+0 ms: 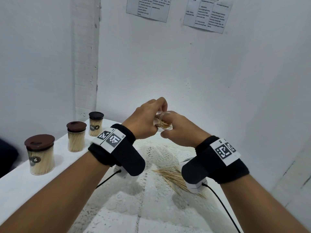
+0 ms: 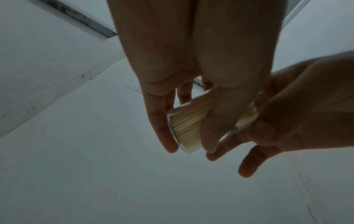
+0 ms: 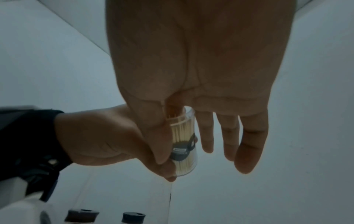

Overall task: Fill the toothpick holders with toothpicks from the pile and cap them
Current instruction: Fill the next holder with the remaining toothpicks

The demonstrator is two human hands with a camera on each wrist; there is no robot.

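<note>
A: Head view: clear holder (image 1: 164, 122), uncapped and full of toothpicks, held tilted above the table (image 1: 25, 182) in the left hand's (image 1: 144, 118) curled fingers; right hand (image 1: 181, 130) pinches its rim.

B: Right wrist view alone shows its dark label (image 3: 182, 150).

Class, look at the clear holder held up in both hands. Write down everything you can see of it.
The holder is a small clear jar, plastic by its look, with a dark label on its side. It has no cap, and pale toothpicks pack it nearly to the open rim. It is held tilted above the table, its mouth toward the right hand. The left hand grips its body; the right hand's thumb and forefinger are at the mouth.
</note>
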